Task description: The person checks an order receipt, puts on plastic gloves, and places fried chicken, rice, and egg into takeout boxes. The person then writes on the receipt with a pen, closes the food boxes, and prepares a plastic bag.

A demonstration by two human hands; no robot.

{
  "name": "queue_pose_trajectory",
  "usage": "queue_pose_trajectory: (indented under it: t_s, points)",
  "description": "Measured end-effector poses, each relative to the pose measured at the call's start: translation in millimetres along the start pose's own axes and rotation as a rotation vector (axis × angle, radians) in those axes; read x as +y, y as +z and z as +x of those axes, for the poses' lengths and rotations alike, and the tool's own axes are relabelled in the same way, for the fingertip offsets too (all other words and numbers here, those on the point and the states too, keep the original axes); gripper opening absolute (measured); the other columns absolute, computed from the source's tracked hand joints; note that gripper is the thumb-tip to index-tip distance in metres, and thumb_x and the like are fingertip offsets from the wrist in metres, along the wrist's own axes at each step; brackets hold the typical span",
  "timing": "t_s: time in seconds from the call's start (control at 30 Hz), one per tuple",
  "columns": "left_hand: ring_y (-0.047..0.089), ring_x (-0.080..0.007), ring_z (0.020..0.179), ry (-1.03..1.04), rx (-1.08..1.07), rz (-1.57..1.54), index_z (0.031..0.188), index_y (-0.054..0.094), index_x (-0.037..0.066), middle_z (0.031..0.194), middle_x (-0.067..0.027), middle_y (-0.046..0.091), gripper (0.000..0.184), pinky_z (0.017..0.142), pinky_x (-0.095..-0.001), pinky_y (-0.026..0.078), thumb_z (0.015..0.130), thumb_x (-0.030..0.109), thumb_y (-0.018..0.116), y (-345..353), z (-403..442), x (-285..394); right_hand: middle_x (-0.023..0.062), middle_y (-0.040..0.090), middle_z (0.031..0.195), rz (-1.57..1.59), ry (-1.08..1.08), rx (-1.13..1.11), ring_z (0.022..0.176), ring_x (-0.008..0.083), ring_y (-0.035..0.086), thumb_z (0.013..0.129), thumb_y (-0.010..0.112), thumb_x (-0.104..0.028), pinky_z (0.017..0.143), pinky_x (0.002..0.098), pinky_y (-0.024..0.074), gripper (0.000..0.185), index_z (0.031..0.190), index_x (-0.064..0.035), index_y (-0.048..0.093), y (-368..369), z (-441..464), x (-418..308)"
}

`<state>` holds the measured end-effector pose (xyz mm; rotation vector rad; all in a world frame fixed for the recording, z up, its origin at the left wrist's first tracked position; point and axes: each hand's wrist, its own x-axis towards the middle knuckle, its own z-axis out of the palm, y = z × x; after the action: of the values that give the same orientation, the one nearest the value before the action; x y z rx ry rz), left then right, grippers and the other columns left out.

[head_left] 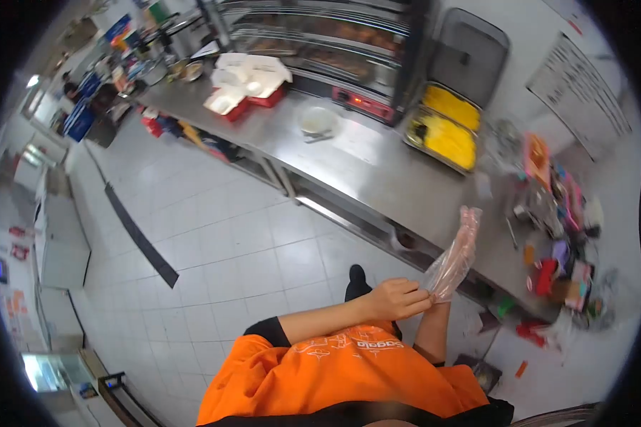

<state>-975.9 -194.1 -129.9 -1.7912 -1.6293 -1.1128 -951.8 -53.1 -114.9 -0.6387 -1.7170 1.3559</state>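
Note:
My right hand (457,256) wears a clear plastic glove (445,277). Its fingers are stretched out, pointing away from me beside the edge of the steel counter (363,167). My left hand (399,299) is bare and reaches across in front of my orange shirt (342,370), its fingers pinched on the glove's cuff at my right wrist.
On the counter are red-and-white boxes (253,84), a white bowl (318,121), a glass display case (320,43) and an open metal container with yellow food (449,139). Clutter, including a red item (543,276), covers the right end. A whiteboard (577,92) is on the wall.

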Motion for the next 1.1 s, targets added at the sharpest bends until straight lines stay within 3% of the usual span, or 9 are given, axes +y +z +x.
queue_pose_trajectory:
  t_s: [0.17, 0.23, 0.3, 0.37, 0.43, 0.57, 0.83, 0.9, 1.1]
  points:
    - [0.047, -0.0114, 0.056, -0.163, 0.009, 0.048, 0.104, 0.064, 0.007, 0.072, 0.0017, 0.049, 0.032, 0.045, -0.0256, 0.036, 0.073, 0.012, 0.062, -39, -17, -133, 0.0112, 0.05, 0.136, -0.138, -0.146, -0.175, 0.13, 0.0234, 0.041, 0.101, 0.039, -0.021, 0.114, 0.0405, 0.0121, 0.035, 0.13, -0.0033, 0.048, 156, 73, -8]
    - [0.047, -0.0128, 0.054, -0.188, -0.01, 0.054, 0.099, 0.064, 0.008, 0.069, 0.0007, 0.05, 0.027, 0.044, -0.0269, 0.037, 0.072, 0.011, 0.065, -57, -15, -193, 0.0116, 0.056, 0.127, -0.24, -0.333, -0.207, 0.12, 0.0244, 0.05, 0.099, 0.045, -0.017, 0.109, 0.0405, 0.0255, 0.031, 0.126, -0.0034, 0.052, 209, 124, 25]
    - [0.047, -0.0144, 0.051, -0.262, 0.031, 0.127, 0.093, 0.063, 0.009, 0.066, -0.0003, 0.049, 0.021, 0.044, -0.0283, 0.037, 0.073, 0.01, 0.068, -78, -25, -251, 0.0123, 0.062, 0.117, -0.381, -0.46, -0.098, 0.108, 0.0259, 0.058, 0.095, 0.052, -0.012, 0.099, 0.0391, 0.0405, 0.027, 0.121, -0.0034, 0.056, 259, 175, 53]
    - [0.049, -0.0166, 0.05, -0.416, 0.041, 0.147, 0.088, 0.062, 0.009, 0.064, -0.0014, 0.05, 0.016, 0.044, -0.0298, 0.039, 0.074, 0.01, 0.071, -106, -38, -276, 0.0161, 0.062, 0.111, -0.262, -0.243, 0.075, 0.099, 0.0278, 0.061, 0.092, 0.058, -0.008, 0.087, 0.0365, 0.0491, 0.025, 0.115, -0.0003, 0.059, 292, 230, 86]
    - [0.052, -0.0189, 0.051, -0.613, 0.043, 0.155, 0.086, 0.062, 0.008, 0.065, -0.0025, 0.053, 0.013, 0.045, -0.0305, 0.041, 0.078, 0.011, 0.071, -126, -62, -311, 0.0181, 0.062, 0.104, -0.267, -0.524, 0.323, 0.096, 0.0301, 0.062, 0.09, 0.06, -0.009, 0.085, 0.0362, 0.0491, 0.023, 0.11, 0.0025, 0.06, 329, 283, 94]
    - [0.057, -0.0204, 0.056, -0.966, -0.028, 0.146, 0.088, 0.062, 0.007, 0.074, -0.0041, 0.058, 0.012, 0.048, -0.0304, 0.044, 0.082, 0.013, 0.07, -163, -112, -350, 0.0206, 0.061, 0.096, -0.576, -0.525, 0.434, 0.09, 0.0333, 0.062, 0.089, 0.062, -0.008, 0.076, 0.0387, 0.0497, 0.021, 0.105, 0.0037, 0.061, 356, 330, 99]
    - [0.063, -0.0229, 0.064, -0.808, -0.321, -0.159, 0.088, 0.063, 0.008, 0.084, -0.0055, 0.062, 0.007, 0.054, -0.0318, 0.048, 0.087, 0.014, 0.064, -232, -150, -491, 0.0202, 0.062, 0.087, -0.61, -0.41, 0.568, 0.082, 0.0344, 0.061, 0.089, 0.06, -0.01, 0.076, 0.0388, 0.0478, 0.016, 0.094, 0.0056, 0.064, 410, 332, 90]
    - [0.063, -0.0231, 0.064, -0.692, -0.341, -0.207, 0.089, 0.063, 0.007, 0.085, -0.0056, 0.062, 0.007, 0.054, -0.0323, 0.048, 0.087, 0.014, 0.063, -254, -137, -532, 0.0161, 0.063, 0.089, -0.617, -0.455, 0.586, 0.082, 0.0263, 0.06, 0.092, 0.058, -0.011, 0.075, 0.0365, 0.0471, 0.015, 0.095, 0.0026, 0.064, 447, 326, 78]
    - [0.054, -0.0178, 0.047, -0.67, -0.481, -0.286, 0.09, 0.064, 0.008, 0.081, -0.0059, 0.063, 0.008, 0.048, -0.0309, 0.044, 0.089, 0.015, 0.061, -279, -133, -619, 0.0158, 0.065, 0.106, -0.496, -0.271, 0.183, 0.101, 0.0291, 0.06, 0.092, 0.059, -0.023, 0.094, 0.0372, 0.0431, 0.028, 0.11, -0.0027, 0.065, 500, 314, 61]
